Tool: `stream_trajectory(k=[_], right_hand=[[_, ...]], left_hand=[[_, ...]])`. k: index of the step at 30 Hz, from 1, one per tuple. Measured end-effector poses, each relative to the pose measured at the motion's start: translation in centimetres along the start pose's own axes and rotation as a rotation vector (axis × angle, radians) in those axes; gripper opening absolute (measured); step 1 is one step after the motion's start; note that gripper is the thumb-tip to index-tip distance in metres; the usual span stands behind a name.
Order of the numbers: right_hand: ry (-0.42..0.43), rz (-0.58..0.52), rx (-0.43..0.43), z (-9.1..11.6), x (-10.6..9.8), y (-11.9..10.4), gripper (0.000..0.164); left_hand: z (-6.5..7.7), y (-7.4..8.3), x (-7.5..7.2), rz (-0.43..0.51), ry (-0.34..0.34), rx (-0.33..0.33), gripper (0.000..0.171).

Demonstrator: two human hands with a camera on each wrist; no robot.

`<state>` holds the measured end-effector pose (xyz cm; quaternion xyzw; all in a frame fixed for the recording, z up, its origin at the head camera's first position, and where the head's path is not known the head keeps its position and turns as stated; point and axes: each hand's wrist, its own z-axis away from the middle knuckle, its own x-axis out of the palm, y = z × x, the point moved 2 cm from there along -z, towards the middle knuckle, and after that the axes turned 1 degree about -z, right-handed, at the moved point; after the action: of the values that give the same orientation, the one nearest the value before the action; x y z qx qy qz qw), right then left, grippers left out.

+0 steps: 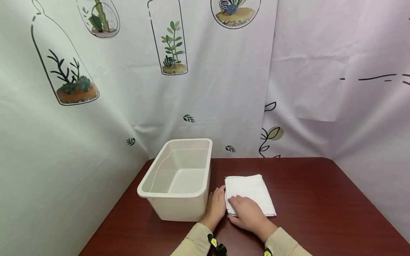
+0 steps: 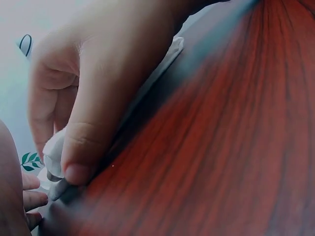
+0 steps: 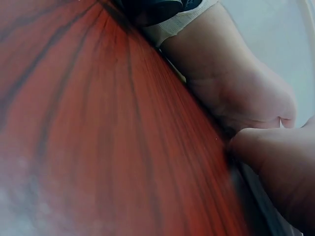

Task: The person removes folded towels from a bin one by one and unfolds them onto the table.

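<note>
A folded white cloth [image 1: 253, 192] lies on the dark red table, its layers stacked into a rough square. My right hand [image 1: 248, 214] is at its near left corner, fingers over the top. In the left wrist view the right hand [image 2: 106, 83] pinches a fold of the cloth [image 2: 54, 152] between thumb and fingers. Along the cloth's left edge stands my left hand [image 1: 216, 205], fingers extended forward, between cloth and tub. The right wrist view shows the left hand [image 3: 246, 93] close behind the right thumb [image 3: 270, 152]; the cloth is mostly hidden there.
An off-white plastic tub [image 1: 179, 208] with nothing visible inside stands just left of the left hand. The wood-grain table [image 1: 307, 199] extends to the right of the cloth. A white printed curtain [image 1: 224, 99] hangs behind the table and along its sides.
</note>
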<state>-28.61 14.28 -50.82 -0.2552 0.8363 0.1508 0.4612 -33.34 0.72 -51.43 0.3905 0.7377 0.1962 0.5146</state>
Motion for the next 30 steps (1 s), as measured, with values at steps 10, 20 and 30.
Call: stream_trajectory(k=[10,20,30], right_hand=[[0.013,-0.041,0.051,0.2,-0.2,0.1,0.048],[-0.020,-0.029,0.045,0.6,-0.6,1.0,0.048],[0.046,-0.116,0.242,0.5,-0.7,1.3,0.025]], left_hand=[[0.0,0.0,-0.1,0.021,-0.017,-0.005,0.041],[0.0,-0.2,0.1,0.042,0.005,0.012,0.041],[0.2,-0.1,0.1,0.057,0.003,-0.006,0.040]])
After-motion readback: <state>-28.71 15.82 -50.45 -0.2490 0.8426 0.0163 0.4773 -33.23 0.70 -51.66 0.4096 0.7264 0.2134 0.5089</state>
